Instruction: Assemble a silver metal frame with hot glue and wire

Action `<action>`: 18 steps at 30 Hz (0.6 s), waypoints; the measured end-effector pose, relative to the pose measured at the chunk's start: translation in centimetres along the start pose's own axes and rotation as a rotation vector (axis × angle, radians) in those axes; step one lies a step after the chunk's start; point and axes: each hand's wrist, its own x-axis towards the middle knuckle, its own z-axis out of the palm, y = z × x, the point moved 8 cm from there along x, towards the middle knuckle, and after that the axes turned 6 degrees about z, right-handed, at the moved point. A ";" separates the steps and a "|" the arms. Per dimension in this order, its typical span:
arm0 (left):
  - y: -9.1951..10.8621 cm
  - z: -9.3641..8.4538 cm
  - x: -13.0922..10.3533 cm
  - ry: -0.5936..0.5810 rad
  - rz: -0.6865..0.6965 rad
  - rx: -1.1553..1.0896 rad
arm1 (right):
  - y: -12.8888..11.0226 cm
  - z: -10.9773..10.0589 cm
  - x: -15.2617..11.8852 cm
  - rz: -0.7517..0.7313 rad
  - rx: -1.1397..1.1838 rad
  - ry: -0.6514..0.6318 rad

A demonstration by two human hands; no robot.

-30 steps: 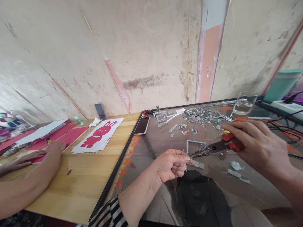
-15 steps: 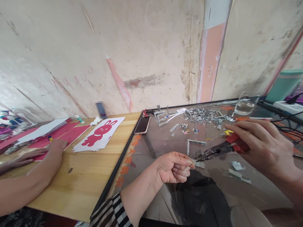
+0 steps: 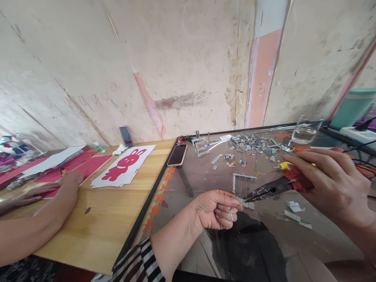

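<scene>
My right hand [image 3: 331, 182] is closed around needle-nose pliers [image 3: 268, 190] with red and yellow handles. Their jaws point left and meet the fingertips of my left hand [image 3: 219, 209]. That hand pinches a small pale piece with thin wire-like ends [image 3: 232, 214]; fingers cover most of it. Just beyond the jaws lies an L-shaped frame [image 3: 244, 177] of small metal segments. Farther back is a heap of small grey metal pieces [image 3: 255, 143]. A few loose flat scraps [image 3: 293, 216] rest below the pliers.
A phone [image 3: 177, 155] lies at the dark table's left edge. A glass of water [image 3: 307, 129] stands at the back right, near cables [image 3: 366, 168]. On the wooden table to the left are rabbit-print sheets [image 3: 123, 166] and another person's arms [image 3: 55, 207] over red paper.
My right hand and the pliers' handles have shifted slightly to the right. The jaws stay at my left fingertips, and my left hand has barely moved.
</scene>
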 end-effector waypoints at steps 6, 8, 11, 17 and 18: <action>-0.1 -0.2 0.0 0.015 -0.018 -0.033 | 0.1 0.0 -0.1 -0.008 -0.004 0.007; -0.1 -0.1 0.0 0.005 -0.023 -0.039 | 0.1 -0.1 -0.1 -0.017 -0.006 0.013; -0.3 0.0 0.1 -0.015 -0.038 -0.046 | 0.1 -0.1 -0.1 -0.027 -0.010 0.020; -0.1 -0.1 0.1 0.007 -0.023 -0.041 | 0.4 0.1 -0.1 -0.009 -0.010 -0.014; -0.1 -0.2 0.1 0.016 -0.018 -0.039 | 0.4 0.2 -0.2 -0.009 -0.015 -0.020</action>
